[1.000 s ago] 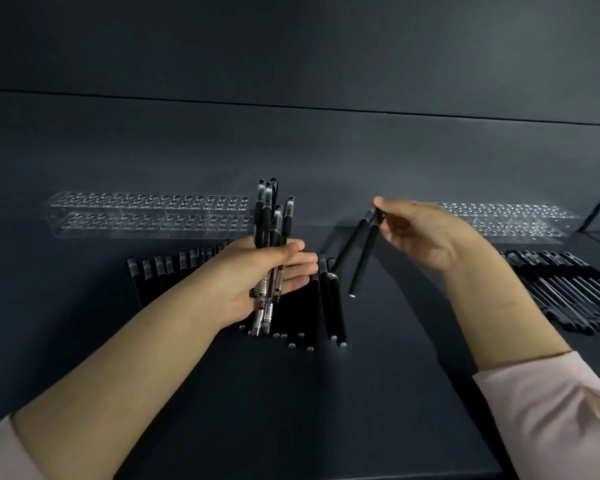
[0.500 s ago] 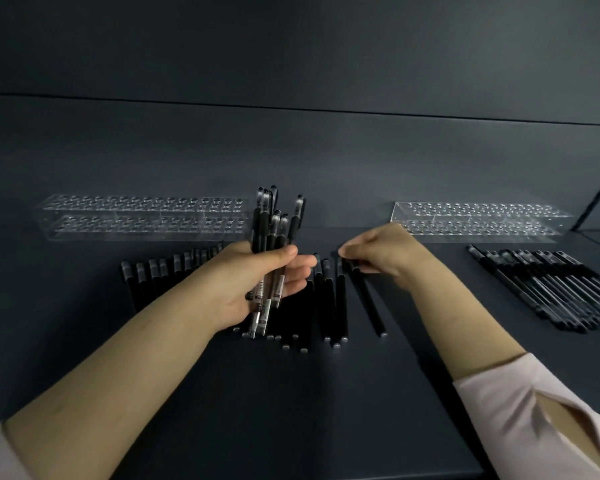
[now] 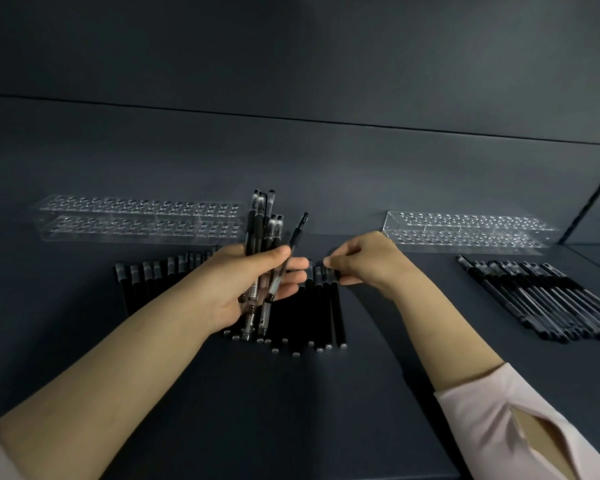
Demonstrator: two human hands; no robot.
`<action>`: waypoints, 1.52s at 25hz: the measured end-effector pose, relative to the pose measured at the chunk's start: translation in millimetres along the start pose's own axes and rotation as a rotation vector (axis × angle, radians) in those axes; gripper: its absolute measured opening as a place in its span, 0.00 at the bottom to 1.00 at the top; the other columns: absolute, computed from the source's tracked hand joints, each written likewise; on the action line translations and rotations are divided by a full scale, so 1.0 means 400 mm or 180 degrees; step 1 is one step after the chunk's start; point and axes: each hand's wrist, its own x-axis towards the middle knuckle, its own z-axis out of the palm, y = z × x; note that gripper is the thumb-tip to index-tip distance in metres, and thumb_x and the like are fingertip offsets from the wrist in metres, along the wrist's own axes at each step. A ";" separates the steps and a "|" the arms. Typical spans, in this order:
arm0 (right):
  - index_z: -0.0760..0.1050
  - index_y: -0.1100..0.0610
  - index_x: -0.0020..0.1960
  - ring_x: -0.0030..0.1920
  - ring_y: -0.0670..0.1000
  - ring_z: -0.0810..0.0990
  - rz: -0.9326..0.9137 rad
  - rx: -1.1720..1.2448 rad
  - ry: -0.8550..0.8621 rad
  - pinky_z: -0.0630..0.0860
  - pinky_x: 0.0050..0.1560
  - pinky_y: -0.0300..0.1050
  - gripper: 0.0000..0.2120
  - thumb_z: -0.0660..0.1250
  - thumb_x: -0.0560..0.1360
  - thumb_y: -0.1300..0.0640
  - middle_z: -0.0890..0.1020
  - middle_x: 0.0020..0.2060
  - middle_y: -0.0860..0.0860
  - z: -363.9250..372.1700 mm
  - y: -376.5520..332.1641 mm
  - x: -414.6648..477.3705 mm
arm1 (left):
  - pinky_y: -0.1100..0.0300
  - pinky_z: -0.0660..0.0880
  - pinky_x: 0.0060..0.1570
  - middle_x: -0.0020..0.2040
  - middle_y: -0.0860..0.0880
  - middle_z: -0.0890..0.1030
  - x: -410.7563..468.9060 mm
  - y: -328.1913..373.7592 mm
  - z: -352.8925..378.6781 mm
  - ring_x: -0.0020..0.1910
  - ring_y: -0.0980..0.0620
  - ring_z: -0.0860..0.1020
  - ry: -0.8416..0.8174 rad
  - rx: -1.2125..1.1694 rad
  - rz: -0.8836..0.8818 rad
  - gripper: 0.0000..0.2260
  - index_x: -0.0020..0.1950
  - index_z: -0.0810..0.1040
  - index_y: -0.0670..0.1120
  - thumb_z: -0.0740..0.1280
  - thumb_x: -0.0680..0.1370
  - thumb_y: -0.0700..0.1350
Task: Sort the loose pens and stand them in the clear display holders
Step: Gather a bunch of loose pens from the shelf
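Note:
My left hand (image 3: 243, 285) is shut on a bundle of clear-barrelled pens (image 3: 258, 223), held upright over the table. Under it a row of black pens (image 3: 321, 313) lies side by side, partly hidden by my hand and forearm. My right hand (image 3: 364, 261) rests at the row's right end, thumb and forefinger pinching the cap end of the rightmost black pen (image 3: 338, 306), which lies flat against the others. Two clear display holders stand at the back with no pens in them: a long one on the left (image 3: 139, 220) and a shorter one on the right (image 3: 465, 233).
A second group of dark pens with clear barrels (image 3: 551, 299) lies slanted on the table at the right, in front of the right holder. A dark wall panel rises right behind both holders. Bare tabletop (image 3: 291, 410) stretches between my forearms.
My right hand brought a black pen down from the air, laid it to the right of the row, then pushed it in against the other pens. My left hand kept its bundle nearly still.

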 end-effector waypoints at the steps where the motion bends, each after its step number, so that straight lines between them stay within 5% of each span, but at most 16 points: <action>1: 0.81 0.64 0.44 0.33 0.49 0.78 -0.0041 0.0205 0.0038 0.81 0.37 0.39 0.09 0.72 0.74 0.57 0.80 0.35 0.55 -0.008 -0.008 -0.002 | 0.60 0.81 0.36 0.46 0.42 0.86 -0.004 -0.001 0.008 0.44 0.48 0.86 0.0009 0.0075 0.0035 0.09 0.54 0.80 0.35 0.68 0.78 0.40; 6: 0.79 0.59 0.49 0.36 0.47 0.78 -0.0335 0.1848 -0.0423 0.79 0.38 0.37 0.06 0.67 0.77 0.57 0.82 0.42 0.55 -0.087 -0.056 -0.032 | 0.62 0.80 0.33 0.44 0.41 0.86 -0.014 -0.004 0.085 0.40 0.49 0.86 -0.0099 0.0147 0.0168 0.09 0.55 0.78 0.37 0.68 0.78 0.40; 12: 0.80 0.60 0.56 0.38 0.46 0.79 -0.0841 0.1985 -0.0697 0.78 0.42 0.35 0.12 0.70 0.73 0.65 0.81 0.42 0.54 -0.254 0.016 -0.054 | 0.61 0.81 0.36 0.47 0.41 0.86 0.012 -0.031 0.263 0.45 0.46 0.86 -0.0507 0.0294 0.0068 0.10 0.57 0.79 0.40 0.67 0.79 0.43; 19: 0.78 0.62 0.54 0.38 0.47 0.79 -0.0613 0.1900 -0.0566 0.77 0.38 0.35 0.11 0.71 0.71 0.66 0.83 0.39 0.53 -0.527 0.192 -0.041 | 0.57 0.82 0.40 0.51 0.40 0.85 0.082 -0.096 0.573 0.49 0.44 0.85 -0.0919 0.0191 -0.0145 0.10 0.59 0.79 0.42 0.66 0.80 0.44; 29: 0.77 0.63 0.56 0.39 0.44 0.83 -0.0413 0.2289 -0.0046 0.80 0.45 0.35 0.09 0.65 0.76 0.67 0.83 0.40 0.52 -0.854 0.405 0.033 | 0.61 0.82 0.43 0.52 0.45 0.85 0.175 -0.183 0.863 0.47 0.50 0.85 -0.0066 -0.0080 -0.0023 0.11 0.59 0.80 0.41 0.67 0.79 0.44; 34: 0.79 0.66 0.53 0.36 0.45 0.83 0.0176 0.1496 -0.0315 0.79 0.35 0.35 0.09 0.69 0.73 0.68 0.83 0.38 0.53 -0.877 0.434 0.075 | 0.69 0.68 0.22 0.34 0.51 0.80 0.203 -0.175 0.859 0.26 0.59 0.71 0.0080 -0.0184 -0.0244 0.13 0.58 0.78 0.38 0.68 0.78 0.45; 38: 0.81 0.60 0.51 0.42 0.47 0.82 0.0117 0.0457 -0.0505 0.79 0.37 0.36 0.09 0.73 0.71 0.65 0.83 0.44 0.53 -0.807 0.451 0.084 | 0.68 0.73 0.26 0.42 0.44 0.86 0.202 -0.184 0.855 0.28 0.57 0.76 0.0072 -0.0317 -0.0299 0.05 0.53 0.76 0.36 0.65 0.80 0.37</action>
